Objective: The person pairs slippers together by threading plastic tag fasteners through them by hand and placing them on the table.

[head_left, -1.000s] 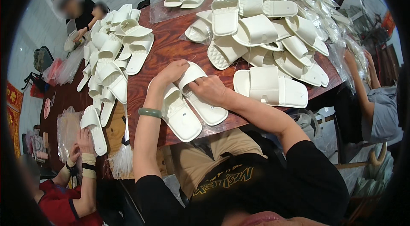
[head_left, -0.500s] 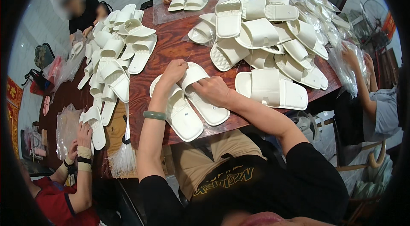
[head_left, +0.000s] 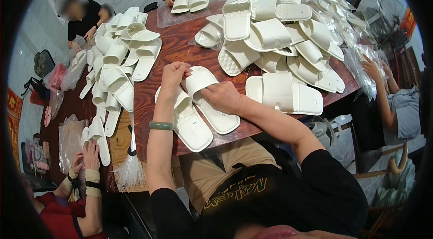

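At the crowded brown desk [head_left: 173, 51], left hand [head_left: 173, 75] and right hand [head_left: 222, 97] pinch 2 white slippers [head_left: 198, 108] with closed fingers; squaring soles flush looks wisest.

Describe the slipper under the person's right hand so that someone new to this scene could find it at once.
Start at the round reddish-brown table, at its near edge in front of the person. Two white slippers lie there side by side; the right-hand slipper is the one, with the right hand pressed on it and the left hand at its strap. Unlike the piled slippers around, only this pair is under hands.
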Tool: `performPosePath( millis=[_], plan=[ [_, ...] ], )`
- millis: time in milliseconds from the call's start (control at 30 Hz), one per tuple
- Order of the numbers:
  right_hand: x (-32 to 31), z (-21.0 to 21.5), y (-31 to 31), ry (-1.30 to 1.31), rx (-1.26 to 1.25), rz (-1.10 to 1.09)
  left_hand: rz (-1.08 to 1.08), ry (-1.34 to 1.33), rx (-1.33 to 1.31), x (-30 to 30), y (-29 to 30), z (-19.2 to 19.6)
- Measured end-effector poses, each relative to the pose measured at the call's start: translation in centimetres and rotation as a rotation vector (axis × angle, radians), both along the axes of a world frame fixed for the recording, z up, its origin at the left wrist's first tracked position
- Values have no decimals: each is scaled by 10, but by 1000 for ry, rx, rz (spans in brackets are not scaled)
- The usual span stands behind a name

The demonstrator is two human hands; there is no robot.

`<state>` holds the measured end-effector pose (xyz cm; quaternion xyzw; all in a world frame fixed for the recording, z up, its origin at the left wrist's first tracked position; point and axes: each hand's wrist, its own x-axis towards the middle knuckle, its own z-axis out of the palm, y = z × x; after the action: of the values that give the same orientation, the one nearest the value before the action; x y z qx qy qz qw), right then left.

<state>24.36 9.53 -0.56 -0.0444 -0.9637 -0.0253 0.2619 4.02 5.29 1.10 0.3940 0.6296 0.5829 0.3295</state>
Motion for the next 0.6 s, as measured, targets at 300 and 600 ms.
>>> performPosePath(
  millis=[300,600],
  plan=[
    [-52,31,10,592,-152,-3,31,-114,95,1,-14,14],
    [-88,24,17,67,-664,-16,55,-183,112,-18,-29,5]
  ],
)
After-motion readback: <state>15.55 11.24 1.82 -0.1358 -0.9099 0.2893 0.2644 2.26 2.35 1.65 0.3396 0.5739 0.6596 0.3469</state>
